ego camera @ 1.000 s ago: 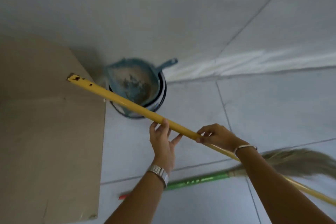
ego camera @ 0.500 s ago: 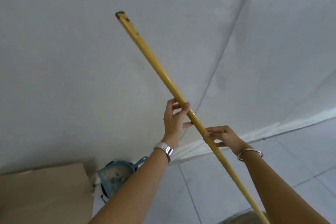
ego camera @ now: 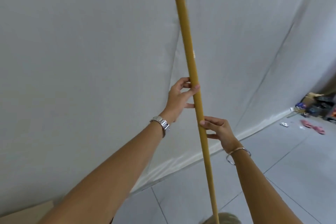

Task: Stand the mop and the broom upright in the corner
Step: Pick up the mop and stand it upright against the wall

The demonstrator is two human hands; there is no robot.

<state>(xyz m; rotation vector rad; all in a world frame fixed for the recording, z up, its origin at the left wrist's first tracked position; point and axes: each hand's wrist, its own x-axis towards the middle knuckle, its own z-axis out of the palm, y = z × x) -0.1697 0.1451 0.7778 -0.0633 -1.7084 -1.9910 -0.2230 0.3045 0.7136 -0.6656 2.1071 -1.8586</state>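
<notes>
Mop handle (ego camera: pixel 189 63), yellow, now nearly vertical before the white wall (ego camera: pixel 81 51); half a second ago it leaned well to the left, a second ago it lay almost level. Left hand (ego camera: pixel 179 99) wraps the shaft loosely; right hand (ego camera: pixel 219 129) pinches it just below. Pale head (ego camera: pixel 227 219) sits at the floor (ego camera: pixel 291 169). Judged: mop almost stood up; the broom is out of view and remains to be done.

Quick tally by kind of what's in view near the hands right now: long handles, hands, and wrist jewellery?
Long handles: 1, the yellow handle, near upright
Hands: 2, left hand and right hand, both on that handle
Wrist jewellery: 2, watch, bangle
Total: 5
</notes>
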